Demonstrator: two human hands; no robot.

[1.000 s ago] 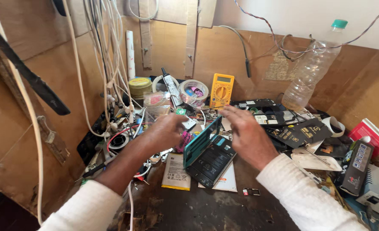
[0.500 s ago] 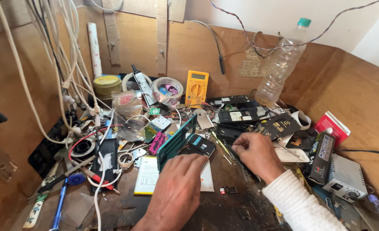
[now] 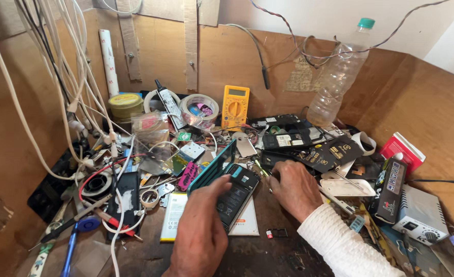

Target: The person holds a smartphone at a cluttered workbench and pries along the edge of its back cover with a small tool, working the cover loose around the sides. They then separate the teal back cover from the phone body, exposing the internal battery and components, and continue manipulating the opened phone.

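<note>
A scuffed dark worktop [image 3: 268,256], boxed in by bare brown fibreboard walls [image 3: 288,61], is buried under cables, tools and phone parts. At its centre lies an opened smartphone with a teal plastic frame [image 3: 214,166], its back off and a flat black rectangular battery [image 3: 234,197] exposed; it rests partly on a white battery pack [image 3: 173,215].

The left hand [image 3: 201,231] comes in from the bottom edge, fingers curled loosely and thumb tip pressed on the phone's lower left edge. The right hand [image 3: 296,187], in a white ribbed knit sleeve [image 3: 345,243], lies palm down just to the right of the phone, fingers bent against the worktop; whether they pinch anything cannot be told.

Behind stand a yellow boxy plastic multimeter [image 3: 235,105], a clear roll of tape [image 3: 200,107], a round yellow-lidded tin [image 3: 124,102] and a crumpled clear plastic bottle with a green cap [image 3: 337,82]. White cords [image 3: 78,92] hang at left; a blue-handled screwdriver [image 3: 76,238] lies below them.
</note>
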